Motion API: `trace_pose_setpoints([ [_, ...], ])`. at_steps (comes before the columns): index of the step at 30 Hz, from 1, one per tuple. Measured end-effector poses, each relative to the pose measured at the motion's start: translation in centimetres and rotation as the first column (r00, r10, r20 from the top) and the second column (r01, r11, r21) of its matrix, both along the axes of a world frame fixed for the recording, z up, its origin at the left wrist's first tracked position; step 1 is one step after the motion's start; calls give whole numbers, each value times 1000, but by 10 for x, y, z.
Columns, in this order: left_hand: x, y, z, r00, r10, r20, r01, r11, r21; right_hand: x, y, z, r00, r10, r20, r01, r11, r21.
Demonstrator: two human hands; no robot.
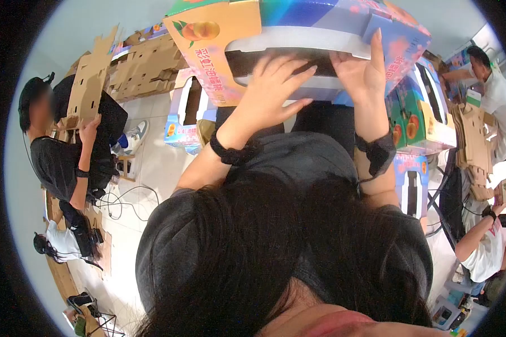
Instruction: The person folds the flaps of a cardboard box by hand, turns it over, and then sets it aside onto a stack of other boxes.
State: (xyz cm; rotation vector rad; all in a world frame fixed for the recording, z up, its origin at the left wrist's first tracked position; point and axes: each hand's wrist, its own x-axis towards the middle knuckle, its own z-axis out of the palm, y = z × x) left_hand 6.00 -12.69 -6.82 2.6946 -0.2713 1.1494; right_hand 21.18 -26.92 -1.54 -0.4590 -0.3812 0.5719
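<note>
A colourful cardboard box (199,62) with peach pictures and a long dark opening stands at the top of the view. My left hand (275,90) is at the opening's left part, fingers spread, with the fingertips blurred against the dark gap. At the opening's right end, my right hand (362,76) has its palm showing. One of its digits points up against the blue side flap (385,31), and other fingertips reach the opening's edge. Neither hand visibly grips an object. The inside of the box is too dark to make out.
More printed boxes stand at the left (180,121) and right (427,121). Flat brown cardboard (146,67) lies behind. A person (56,146) at left holds cardboard; others (497,98) are at right. Cables (123,199) lie on the floor.
</note>
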Motion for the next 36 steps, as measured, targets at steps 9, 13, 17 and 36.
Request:
trace_pose_setpoints([
  [9,-7,-5,-16,979,43,-197,-33,998,56,-71,-24,23,972,217,-86,-229,958,-171],
  [13,-54,-15,14,874,-469,-127,429,868,-252,-76,-38,20,901,395,-181,-421,896,-141],
  [17,-127,5,60,877,-298,376,317,948,13,-76,-54,12,880,428,-207,-464,869,-173],
  [36,-139,127,-41,953,-168,-254,-161,429,-889,15,-185,-82,737,242,631,571,278,-773],
])
